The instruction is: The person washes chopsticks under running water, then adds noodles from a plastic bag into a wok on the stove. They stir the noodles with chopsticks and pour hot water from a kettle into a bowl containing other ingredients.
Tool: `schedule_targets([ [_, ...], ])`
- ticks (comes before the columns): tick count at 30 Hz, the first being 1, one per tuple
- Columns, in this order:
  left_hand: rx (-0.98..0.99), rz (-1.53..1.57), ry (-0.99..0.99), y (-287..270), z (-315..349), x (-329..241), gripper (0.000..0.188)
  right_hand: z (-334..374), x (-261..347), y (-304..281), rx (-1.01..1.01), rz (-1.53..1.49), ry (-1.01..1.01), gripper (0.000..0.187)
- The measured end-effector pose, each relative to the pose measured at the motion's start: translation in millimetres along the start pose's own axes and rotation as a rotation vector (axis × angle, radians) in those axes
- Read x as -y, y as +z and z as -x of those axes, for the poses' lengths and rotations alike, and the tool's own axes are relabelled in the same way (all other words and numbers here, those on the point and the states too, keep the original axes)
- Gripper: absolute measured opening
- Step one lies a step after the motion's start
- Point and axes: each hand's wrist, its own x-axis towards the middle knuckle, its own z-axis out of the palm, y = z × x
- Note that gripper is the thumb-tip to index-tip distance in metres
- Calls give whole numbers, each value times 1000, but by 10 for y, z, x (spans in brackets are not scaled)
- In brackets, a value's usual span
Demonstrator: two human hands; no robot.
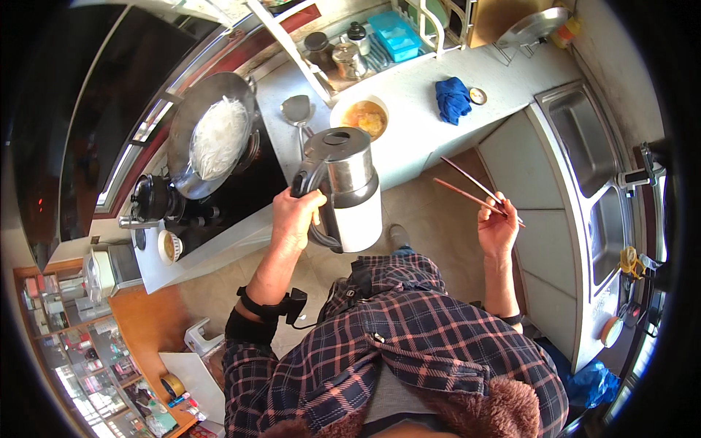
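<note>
My left hand (293, 219) is closed round the black handle of an electric kettle (353, 219) with a steel top and a white lower body. The kettle is held up in front of me, near the counter edge. Off to the right, my right hand (499, 226) grips a pair of dark wooden chopsticks (471, 191), their tips spread apart and pointing up and left. Beyond the kettle stands a white bowl (385, 111) of orange-yellow food. On the stove at left, a wok (179, 124) holds a heap of white noodle-like strands (221, 139).
A spatula (296, 111) lies between wok and bowl. On the counter are a blue cloth (453, 101) and a small round lid (477, 95). A double sink (581, 139) lines the right side. A black pot (153, 197) and a patterned bowl (171, 247) stand at left.
</note>
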Motion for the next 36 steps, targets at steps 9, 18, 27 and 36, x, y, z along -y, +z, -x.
schedule_targets([
  [9,-1,-9,-103,147,-199,-192,4,-154,-49,-94,-110,-50,40,26],
  [18,7,44,-22,59,-8,-129,6,-217,-122,27,-48,-20,75,27],
  [27,106,236,151,-536,507,125,12,-153,-269,365,84,32,65,27],
  [36,-23,275,166,-1956,1515,485,10,274,-1273,960,320,111,236,30],
])
